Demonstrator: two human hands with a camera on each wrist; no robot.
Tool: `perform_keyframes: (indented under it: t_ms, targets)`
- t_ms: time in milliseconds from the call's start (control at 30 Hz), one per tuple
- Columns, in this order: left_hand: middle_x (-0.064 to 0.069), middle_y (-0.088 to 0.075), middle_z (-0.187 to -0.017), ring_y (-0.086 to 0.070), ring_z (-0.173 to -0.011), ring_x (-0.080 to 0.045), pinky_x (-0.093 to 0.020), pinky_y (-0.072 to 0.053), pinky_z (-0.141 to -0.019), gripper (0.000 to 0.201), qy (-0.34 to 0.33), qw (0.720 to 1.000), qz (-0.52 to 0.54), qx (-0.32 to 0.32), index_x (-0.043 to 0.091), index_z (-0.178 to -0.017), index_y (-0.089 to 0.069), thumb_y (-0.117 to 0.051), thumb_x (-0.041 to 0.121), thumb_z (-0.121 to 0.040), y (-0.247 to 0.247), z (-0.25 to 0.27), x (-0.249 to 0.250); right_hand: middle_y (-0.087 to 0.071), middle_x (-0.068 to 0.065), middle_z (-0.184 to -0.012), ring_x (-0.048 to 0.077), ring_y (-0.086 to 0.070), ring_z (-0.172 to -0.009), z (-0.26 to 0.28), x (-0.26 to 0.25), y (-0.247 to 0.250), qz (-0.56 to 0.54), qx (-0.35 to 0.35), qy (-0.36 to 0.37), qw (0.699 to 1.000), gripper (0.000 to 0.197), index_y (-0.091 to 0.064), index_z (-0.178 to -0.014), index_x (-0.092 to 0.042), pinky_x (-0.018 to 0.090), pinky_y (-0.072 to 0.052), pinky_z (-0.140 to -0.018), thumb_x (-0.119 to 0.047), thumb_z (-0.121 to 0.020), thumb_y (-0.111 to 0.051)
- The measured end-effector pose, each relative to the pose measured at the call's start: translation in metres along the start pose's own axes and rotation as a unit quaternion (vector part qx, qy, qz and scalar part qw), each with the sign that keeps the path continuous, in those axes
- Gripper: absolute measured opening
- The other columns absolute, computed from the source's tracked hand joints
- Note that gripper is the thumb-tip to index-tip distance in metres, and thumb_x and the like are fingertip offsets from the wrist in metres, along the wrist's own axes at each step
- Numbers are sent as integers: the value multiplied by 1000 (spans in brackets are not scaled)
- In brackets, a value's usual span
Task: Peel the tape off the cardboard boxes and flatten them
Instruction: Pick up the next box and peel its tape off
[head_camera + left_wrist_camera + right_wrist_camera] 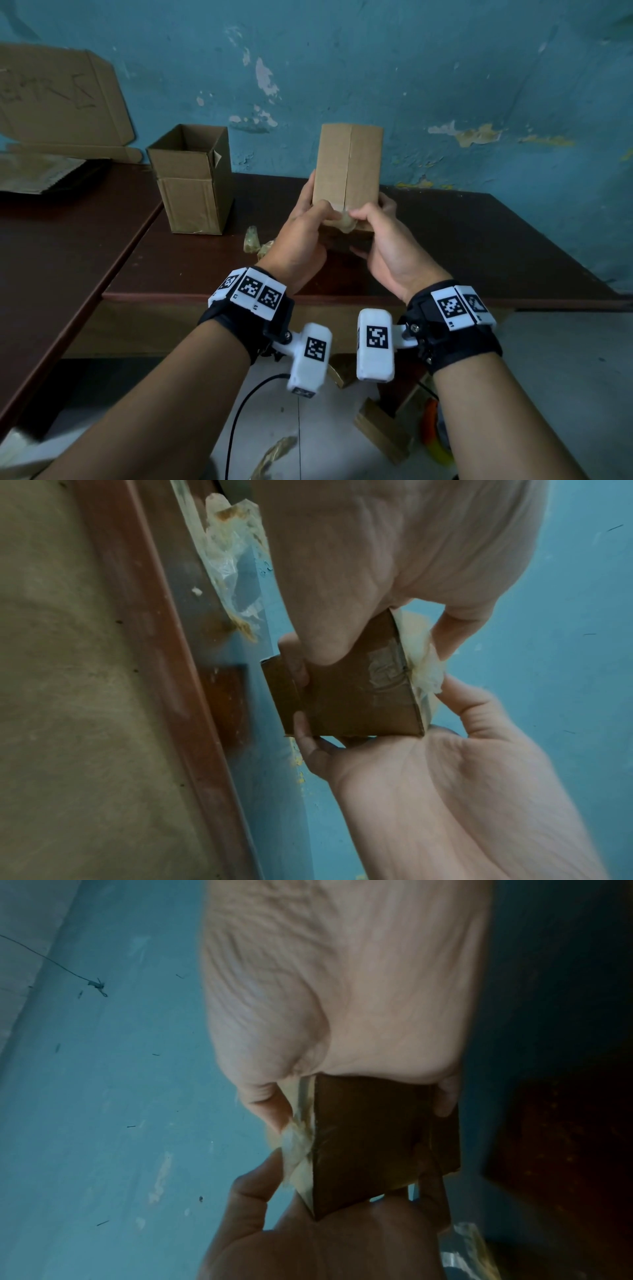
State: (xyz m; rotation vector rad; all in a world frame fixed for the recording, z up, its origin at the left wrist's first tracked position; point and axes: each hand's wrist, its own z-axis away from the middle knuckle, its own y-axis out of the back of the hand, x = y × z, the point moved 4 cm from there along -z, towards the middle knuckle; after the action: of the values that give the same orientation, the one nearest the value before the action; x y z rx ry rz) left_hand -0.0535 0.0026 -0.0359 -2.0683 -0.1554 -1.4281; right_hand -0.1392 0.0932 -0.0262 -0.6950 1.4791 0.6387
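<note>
Both hands hid the lower end of the closed box (347, 164), held above the dark table (479, 240): left hand (301, 236) gripping it, right hand (380, 240) pinching crumpled tape (344, 219). Peeling blue wall (445, 85) stood behind.

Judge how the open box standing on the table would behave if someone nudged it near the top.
The open box is taller than its footprint, so it may tip rather than slide. It looks empty, so it is probably light. One top flap is bent inward, hinting at soft, easily dented walls.

An open box (191, 178) is stood on the dark brown table (462, 240); crumpled tape (253, 240) is left beside it.
</note>
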Motion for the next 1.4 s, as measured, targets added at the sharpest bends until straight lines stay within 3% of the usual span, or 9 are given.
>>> perform_keyframes:
  t_ms: [100,233,400,567,833,1033,1167,1267,1400]
  targets:
    - [-25,-56,-148,-52,-140,-44,-50,-48,-111,67,-4,1000,1,5,20,-157,-42,-44,11,-90,-1,0,-4,-61,7,-141,17,-59,-121,1,-1,4,-17,4,0,1000,54,-37,-151,-24,50,-40,-112,-17,-101,-56]
    - [-19,-59,-147,-58,-137,-37,-50,-47,-117,68,7,1000,5,17,25,-159,-39,-51,17,-93,-4,-1,-6,-64,3,-131,16,-62,-115,1,-1,5,-32,3,1,999,57,-40,-148,-25,43,-42,-100,-17,-95,-58]
    - [-19,-57,-148,-56,-138,-37,-51,-45,-119,83,9,1000,3,13,28,-164,-31,-51,13,-85,-3,-3,-7,-64,4,-135,17,-60,-116,6,-5,4,-26,2,3,1000,80,-39,-150,-25,41,-42,-96,-25,-72,-59]
    - [-20,-58,-148,-54,-139,-39,-51,-44,-118,84,5,1000,12,16,26,-162,-34,-50,8,-81,-1,-3,-6,-66,6,-142,17,-62,-119,6,-3,3,-31,0,-1,1000,81,-42,-152,-26,44,-39,-99,-30,-73,-60]
    - [-22,-58,-148,-53,-140,-42,-52,-42,-118,84,-4,1000,6,12,23,-161,-38,-49,3,-80,1,-2,-3,-65,3,-147,21,-59,-137,9,-6,-2,-35,6,-8,999,89,-46,-154,-29,45,-41,-100,-57,-74,-71]
    - [-23,-57,-148,-53,-139,-43,-52,-45,-115,86,7,1000,1,9,25,-161,-37,-50,5,-78,0,-2,-4,-63,1,-138,15,-61,-122,4,-3,1,-24,0,1,1000,76,-34,-153,-26,36,-43,-92,-24,-84,-65]
    - [-24,-54,-151,-52,-141,-43,-50,-47,-113,68,4,1000,6,20,21,-160,-38,-49,16,-93,-3,-1,-6,-65,1,-134,14,-63,-117,3,-3,3,-26,1,2,1000,85,-35,-153,-25,36,-43,-89,-24,-72,-62]
    - [-20,-57,-150,-55,-140,-38,-53,-43,-121,78,15,999,18,30,25,-163,-33,-57,16,-90,-5,-2,-6,-64,3,-133,14,-62,-116,3,-3,4,-36,2,9,999,87,-34,-153,-23,34,-43,-87,-20,-71,-61]
    - [-20,-58,-148,-56,-138,-38,-49,-47,-117,85,2,1000,2,16,26,-164,-31,-56,10,-85,-5,-3,-6,-64,2,-131,14,-60,-115,4,-4,5,-46,-12,14,999,87,-35,-153,-23,33,-43,-85,-17,-69,-60]
